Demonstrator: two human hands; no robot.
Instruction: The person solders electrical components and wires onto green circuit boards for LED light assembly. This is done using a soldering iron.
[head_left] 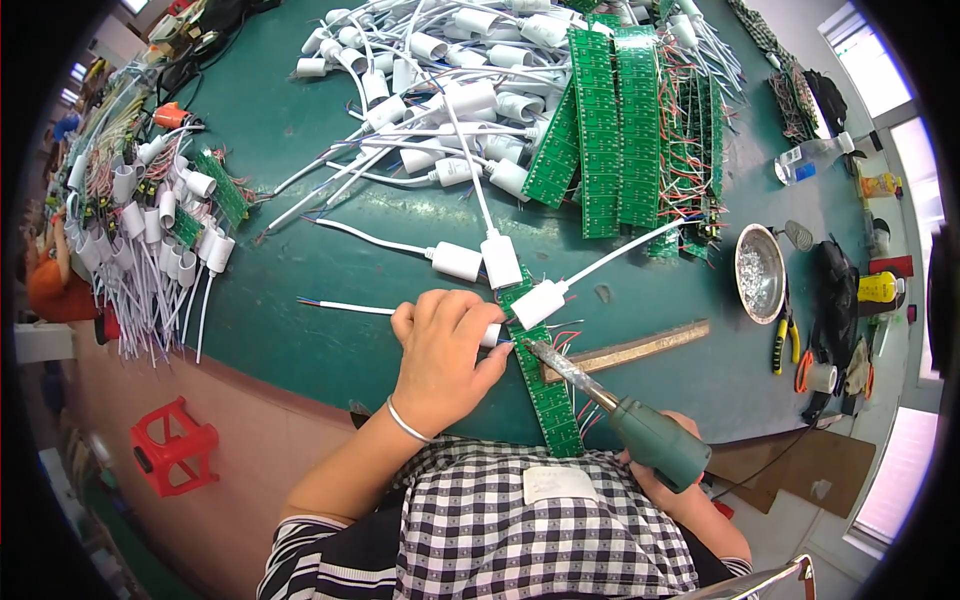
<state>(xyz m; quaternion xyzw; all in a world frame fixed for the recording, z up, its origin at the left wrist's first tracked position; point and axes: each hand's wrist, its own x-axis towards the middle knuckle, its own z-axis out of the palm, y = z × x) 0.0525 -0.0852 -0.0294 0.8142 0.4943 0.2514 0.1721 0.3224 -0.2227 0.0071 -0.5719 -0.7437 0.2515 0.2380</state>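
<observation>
A loose heap of white cylindrical plastic housings on white cables (440,70) sprawls over the far part of the dark green worktable (300,300). Beside it, long green circuit-board strips (620,130) lie side by side, red wires trailing from their right edges. A second bundle of white housings (160,230) hangs over the table's left edge. To the right sit a round metal dish (760,272) and yellow-handled pliers (781,345). A red plastic stool (172,445) stands on the floor.

Bare green table (300,300) lies left of the left hand (440,360); white-cable heap (440,90) crowds beyond.
</observation>
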